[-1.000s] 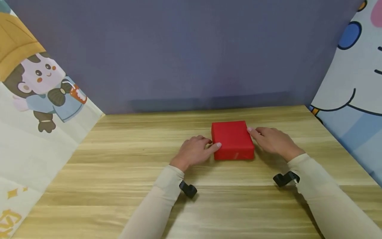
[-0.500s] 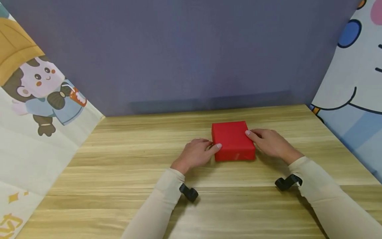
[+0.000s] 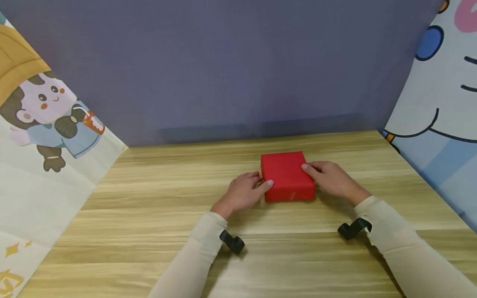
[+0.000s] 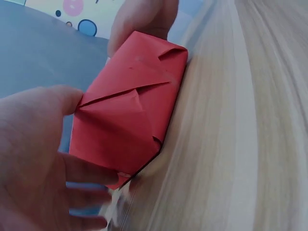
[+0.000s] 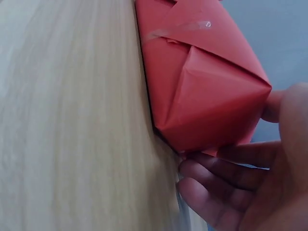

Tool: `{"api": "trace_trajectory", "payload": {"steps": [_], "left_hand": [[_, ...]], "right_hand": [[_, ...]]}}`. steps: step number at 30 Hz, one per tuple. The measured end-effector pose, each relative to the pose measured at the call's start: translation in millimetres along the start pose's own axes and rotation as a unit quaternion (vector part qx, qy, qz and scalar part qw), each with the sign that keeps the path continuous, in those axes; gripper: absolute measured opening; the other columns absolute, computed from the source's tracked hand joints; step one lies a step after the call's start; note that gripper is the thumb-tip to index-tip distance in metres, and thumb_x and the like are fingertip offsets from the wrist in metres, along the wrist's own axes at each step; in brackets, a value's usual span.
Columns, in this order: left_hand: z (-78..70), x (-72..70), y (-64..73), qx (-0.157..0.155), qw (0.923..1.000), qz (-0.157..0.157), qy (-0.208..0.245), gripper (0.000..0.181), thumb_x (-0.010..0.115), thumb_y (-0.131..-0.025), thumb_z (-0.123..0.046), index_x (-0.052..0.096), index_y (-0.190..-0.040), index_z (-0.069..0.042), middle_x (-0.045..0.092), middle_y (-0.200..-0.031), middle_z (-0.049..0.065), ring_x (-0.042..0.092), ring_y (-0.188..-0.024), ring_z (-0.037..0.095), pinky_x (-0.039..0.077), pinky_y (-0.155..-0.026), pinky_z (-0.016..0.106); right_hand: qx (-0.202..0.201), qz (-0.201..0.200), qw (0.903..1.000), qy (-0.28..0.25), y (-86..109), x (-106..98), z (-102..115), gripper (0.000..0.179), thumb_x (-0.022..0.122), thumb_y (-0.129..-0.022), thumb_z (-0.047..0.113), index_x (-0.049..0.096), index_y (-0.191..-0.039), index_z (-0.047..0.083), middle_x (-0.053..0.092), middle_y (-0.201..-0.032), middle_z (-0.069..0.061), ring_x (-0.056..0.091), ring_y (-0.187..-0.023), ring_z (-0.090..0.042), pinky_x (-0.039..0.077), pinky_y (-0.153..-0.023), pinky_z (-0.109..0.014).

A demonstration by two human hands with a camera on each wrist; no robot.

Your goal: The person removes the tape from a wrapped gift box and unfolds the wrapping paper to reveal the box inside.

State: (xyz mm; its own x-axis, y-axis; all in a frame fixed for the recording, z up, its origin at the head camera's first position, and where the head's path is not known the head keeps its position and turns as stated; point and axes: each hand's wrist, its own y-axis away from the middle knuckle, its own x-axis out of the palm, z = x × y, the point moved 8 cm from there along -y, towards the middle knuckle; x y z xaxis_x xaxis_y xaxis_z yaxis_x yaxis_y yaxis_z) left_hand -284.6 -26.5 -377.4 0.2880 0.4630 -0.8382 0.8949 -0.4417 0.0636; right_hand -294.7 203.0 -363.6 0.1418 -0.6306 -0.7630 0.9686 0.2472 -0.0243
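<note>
A box wrapped in red paper (image 3: 286, 171) lies flat on the wooden table between both hands. My left hand (image 3: 242, 192) grips its left side, thumb over the near left corner of the top and the other fingers along the side. My right hand (image 3: 332, 179) grips the opposite side, its thumb on the top edge. In the left wrist view, folded paper flaps show on the box's near face (image 4: 130, 115). Clear tape (image 5: 192, 28) crosses this wrapping in the right wrist view, where the fingertips (image 5: 195, 190) sit low by the box's bottom edge.
The wooden table (image 3: 149, 215) runs back to a plain grey-purple panel (image 3: 223, 70). Cartoon-printed sheets stand along the left side (image 3: 22, 186) and right side (image 3: 447, 165). Each sleeve carries a black wrist-worn device, one on the left (image 3: 232, 242), one on the right (image 3: 354, 228).
My right thumb has moved from the box's right edge a little further over its top. The left hand keeps its place at the near left corner, and the head view has shifted slightly.
</note>
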Motion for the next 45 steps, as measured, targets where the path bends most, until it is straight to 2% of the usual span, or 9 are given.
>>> {"api": "trace_trajectory", "payload": {"steps": [6, 11, 16, 22, 25, 30, 35, 41, 45], "left_hand": [[8.4, 1.2, -0.4, -0.035, 0.9992, 0.01, 0.014, 0.071, 0.043, -0.097, -0.063, 0.06, -0.14, -0.009, 0.054, -0.146, 0.008, 0.029, -0.147, 0.028, 0.017, -0.12, 0.039], [8.0, -1.7, -0.2, -0.034, 0.9986, -0.015, 0.039, 0.067, 0.046, -0.097, -0.06, 0.063, -0.137, -0.008, 0.053, -0.146, 0.008, 0.033, -0.145, 0.027, 0.024, -0.118, 0.04], [8.0, -2.4, 1.0, -0.045, 0.9941, -0.027, 0.095, 0.069, 0.049, -0.097, -0.059, 0.06, -0.138, -0.004, 0.047, -0.151, 0.009, 0.034, -0.143, 0.028, 0.032, -0.114, 0.042], [6.7, -7.0, 1.5, -0.032, 0.9846, -0.055, 0.163, 0.055, 0.056, -0.097, -0.051, 0.065, -0.134, -0.011, 0.066, -0.126, 0.0, 0.058, -0.119, 0.021, 0.045, -0.101, 0.039], [7.2, -9.8, 2.3, -0.029, 0.9771, -0.069, 0.199, 0.05, 0.06, -0.096, -0.047, 0.066, -0.132, -0.013, 0.068, -0.119, -0.003, 0.062, -0.109, 0.017, 0.049, -0.094, 0.036], [10.7, -11.3, 2.8, -0.042, 0.9555, -0.079, 0.281, 0.058, 0.066, -0.094, -0.047, 0.06, -0.138, -0.01, 0.066, -0.125, 0.003, 0.069, -0.1, 0.014, 0.054, -0.089, 0.035], [15.5, -13.2, 2.6, -0.066, 0.9348, -0.088, 0.338, 0.07, 0.067, -0.092, -0.051, 0.052, -0.146, -0.008, 0.065, -0.127, 0.006, 0.071, -0.09, 0.015, 0.053, -0.092, 0.037], [16.3, -12.8, -0.1, -0.071, 0.8972, -0.089, 0.427, 0.073, 0.07, -0.095, -0.035, 0.04, -0.151, 0.001, 0.055, -0.14, 0.012, 0.069, -0.102, 0.022, 0.053, -0.093, 0.036], [17.6, -11.7, -2.8, -0.074, 0.8803, -0.089, 0.46, 0.075, 0.071, -0.094, -0.026, 0.035, -0.152, 0.003, 0.052, -0.144, 0.015, 0.067, -0.108, 0.025, 0.054, -0.091, 0.035]], "right_hand": [[-0.004, -0.003, 0.9999, -0.011, -1.2, 4, 2, 0.066, 0.044, -0.104, 0.051, 0.054, -0.14, -0.005, 0.065, -0.124, -0.019, 0.059, -0.116, -0.036, 0.044, -0.1, -0.056], [0.004, -0.006, 0.9998, -0.018, -2.0, 5, 0, 0.067, 0.044, -0.104, 0.051, 0.054, -0.141, -0.004, 0.065, -0.125, -0.019, 0.059, -0.116, -0.036, 0.044, -0.1, -0.055], [0.012, -0.013, 0.9995, -0.025, -2.4, 5, 0, 0.065, 0.047, -0.103, 0.05, 0.056, -0.139, -0.004, 0.065, -0.124, -0.019, 0.059, -0.114, -0.035, 0.045, -0.099, -0.054], [0.011, -0.029, 0.9982, -0.05, -1.3, 6, 4, 0.059, 0.05, -0.103, 0.047, 0.059, -0.136, -0.001, 0.065, -0.124, -0.017, 0.059, -0.111, -0.032, 0.046, -0.097, -0.051], [0.013, -0.036, 0.9974, -0.06, -0.6, 6, 6, 0.057, 0.051, -0.103, 0.047, 0.06, -0.135, 0.001, 0.065, -0.122, -0.016, 0.059, -0.108, -0.03, 0.046, -0.095, -0.048], [0.016, -0.048, 0.9959, -0.075, 0.2, 4, 7, 0.058, 0.052, -0.102, 0.048, 0.059, -0.135, 0.0, 0.066, -0.122, -0.017, 0.063, -0.102, -0.028, 0.049, -0.092, -0.046], [0.015, -0.047, 0.9927, -0.11, 1.1, 3, 8, 0.061, 0.053, -0.102, 0.048, 0.057, -0.137, -0.001, 0.066, -0.122, -0.019, 0.07, -0.093, -0.024, 0.055, -0.087, -0.043], [0.018, -0.052, 0.9907, -0.124, 2.1, 2, 9, 0.062, 0.055, -0.1, 0.049, 0.056, -0.137, -0.001, 0.065, -0.122, -0.019, 0.072, -0.089, -0.022, 0.056, -0.086, -0.042], [0.011, -0.064, 0.9888, -0.134, 3.3, 2, 11, 0.06, 0.058, -0.1, 0.047, 0.057, -0.136, -0.001, 0.065, -0.122, -0.02, 0.072, -0.088, -0.023, 0.057, -0.081, -0.032]]}}
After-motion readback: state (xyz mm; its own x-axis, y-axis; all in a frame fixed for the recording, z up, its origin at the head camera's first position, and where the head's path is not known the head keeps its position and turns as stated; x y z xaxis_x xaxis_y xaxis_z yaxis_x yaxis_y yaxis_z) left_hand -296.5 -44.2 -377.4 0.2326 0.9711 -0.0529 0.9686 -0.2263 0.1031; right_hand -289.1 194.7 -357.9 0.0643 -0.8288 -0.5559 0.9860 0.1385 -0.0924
